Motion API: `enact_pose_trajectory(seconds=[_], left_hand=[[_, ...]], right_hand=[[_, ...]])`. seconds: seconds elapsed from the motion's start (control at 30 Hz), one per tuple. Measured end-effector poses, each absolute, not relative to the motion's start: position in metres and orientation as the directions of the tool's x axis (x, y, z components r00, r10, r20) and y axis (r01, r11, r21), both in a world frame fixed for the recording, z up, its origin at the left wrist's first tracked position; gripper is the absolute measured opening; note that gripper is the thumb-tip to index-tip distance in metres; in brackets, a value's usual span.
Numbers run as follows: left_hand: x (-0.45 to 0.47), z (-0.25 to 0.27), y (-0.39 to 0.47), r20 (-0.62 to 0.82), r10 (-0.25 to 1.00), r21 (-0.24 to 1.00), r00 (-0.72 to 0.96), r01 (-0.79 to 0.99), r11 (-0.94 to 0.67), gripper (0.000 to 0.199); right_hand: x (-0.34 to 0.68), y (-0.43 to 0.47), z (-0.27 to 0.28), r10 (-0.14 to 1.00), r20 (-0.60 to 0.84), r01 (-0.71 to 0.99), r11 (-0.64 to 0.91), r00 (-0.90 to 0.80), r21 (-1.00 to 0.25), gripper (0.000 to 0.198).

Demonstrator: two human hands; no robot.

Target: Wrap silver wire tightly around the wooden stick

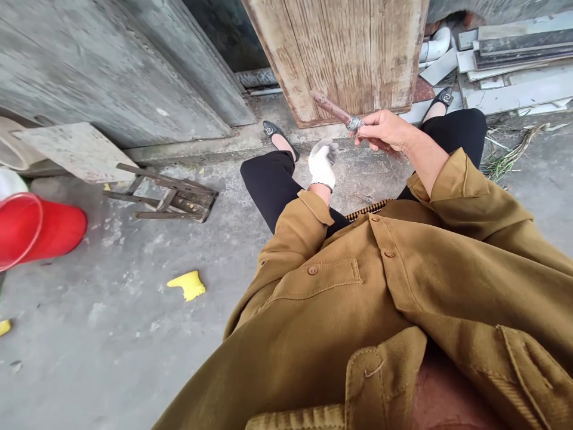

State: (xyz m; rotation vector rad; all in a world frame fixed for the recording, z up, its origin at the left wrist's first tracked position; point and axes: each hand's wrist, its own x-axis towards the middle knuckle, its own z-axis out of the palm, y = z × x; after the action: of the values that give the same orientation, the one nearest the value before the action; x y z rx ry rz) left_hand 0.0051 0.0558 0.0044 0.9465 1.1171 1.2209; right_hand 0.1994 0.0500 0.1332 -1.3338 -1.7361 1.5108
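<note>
Mustard-brown cloth filled the foreground from 4 to 7 o'clock, a buttoned shirt (322,334) worn by a person above a scuffed grey concrete floor (129,352). Toward 2 o'clock, the bare right hand (385,132) was closed around the near end of a reddish-brown stick (330,107), its fingers at a winding of silvery wire (355,123); the stick's free end pointed to 1 o'clock. Between 1 and 2, closer to centre, the left hand (323,162), in a white glove with grey fingers, was curled and apart from the stick; whether it held anything could not be told.

Black trousers (271,182) ended in dark buckled flats (274,131). Beyond them at 1 o'clock stood a worn plank panel (344,60), with a weathered grey wooden panel (111,65) at 10. A small wooden stool (206,206) lay tipped over at 9, short of a red bucket (62,224). At 8 o'clock, a torn yellow piece (191,285) lay on the concrete. Flat strips (523,89) were piled at 2, near a white pipe elbow (436,45), and uprooted-looking grass (504,160) lay just short of 3.
</note>
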Motion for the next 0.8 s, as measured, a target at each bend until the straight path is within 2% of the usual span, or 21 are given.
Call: enact_pose_trajectory(seconds=[0.07,0.17,0.27,0.47,0.67,0.8], left_hand=[[0.004,0.011,0.053,-0.13,0.986,0.959,0.105,-0.24,0.152,0.023],[0.006,0.025,0.051,-0.145,0.91,0.945,0.387,-0.218,0.243,0.031],[0.003,0.038,0.059,-0.128,0.86,0.935,0.494,-0.228,0.271,0.036],[-0.011,0.055,0.086,-0.125,0.91,0.965,0.396,-0.166,0.204,0.032],[-0.018,0.062,0.096,-0.094,0.928,0.991,0.36,-0.054,0.121,0.021],[-0.02,0.059,0.094,-0.097,0.936,0.995,0.339,0.015,0.097,0.021]], right_hand=[[0.199,0.062,0.134,0.877,-0.229,0.326,-0.088,-0.423,-0.941,0.019],[0.197,0.08,0.138,0.874,-0.21,0.283,-0.088,-0.439,-0.955,0.019],[0.195,0.1,0.142,0.892,-0.197,0.261,-0.093,-0.407,-0.961,0.023],[0.196,0.143,0.133,0.92,-0.126,0.133,-0.082,-0.37,-0.988,0.023],[0.191,0.162,0.123,0.939,-0.218,0.301,-0.134,-0.267,-0.944,0.041],[0.184,0.162,0.121,0.925,-0.279,0.318,-0.191,-0.258,-0.928,0.047]])
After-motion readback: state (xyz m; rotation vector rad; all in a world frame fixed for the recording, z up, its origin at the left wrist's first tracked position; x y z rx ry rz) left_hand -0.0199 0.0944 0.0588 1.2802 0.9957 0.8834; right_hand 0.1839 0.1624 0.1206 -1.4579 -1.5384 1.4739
